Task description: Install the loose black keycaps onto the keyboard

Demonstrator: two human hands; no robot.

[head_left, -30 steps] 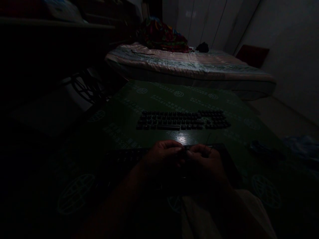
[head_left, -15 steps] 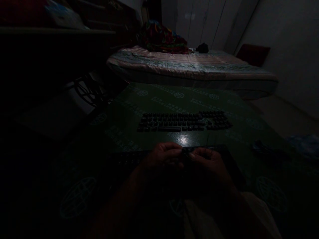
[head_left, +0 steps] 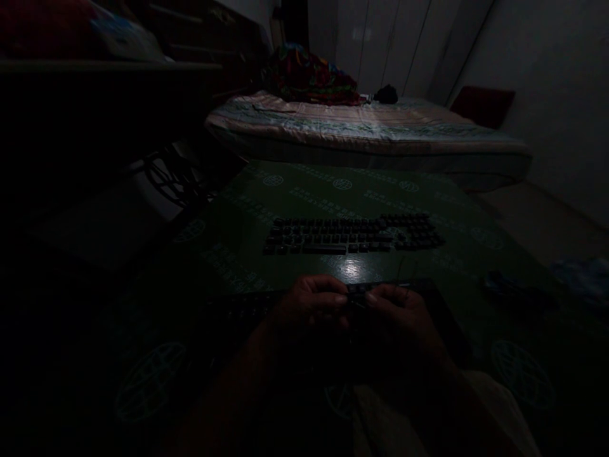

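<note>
The room is very dark. My left hand [head_left: 309, 304] and my right hand [head_left: 397, 314] meet, fingers curled, over the far edge of a dark keyboard frame [head_left: 247, 308] lying close to me on the green table [head_left: 309, 197]. Both pinch a small dark thing between their fingertips; I cannot make out what it is. A thin wire tool seems to stick up from my right hand. Beyond them a set of black keycaps [head_left: 352, 233] lies in keyboard layout on the green cover.
A mattress [head_left: 371, 130] with a striped sheet and a colourful bundle [head_left: 309, 76] lies behind the table. A red cushion [head_left: 483, 105] leans on the right wall. Dark small items [head_left: 504, 282] sit at the table's right edge. Dark furniture fills the left.
The hands stay together over the keyboard frame with only small finger movements. The view has tilted slightly, so everything sits a little lower.
</note>
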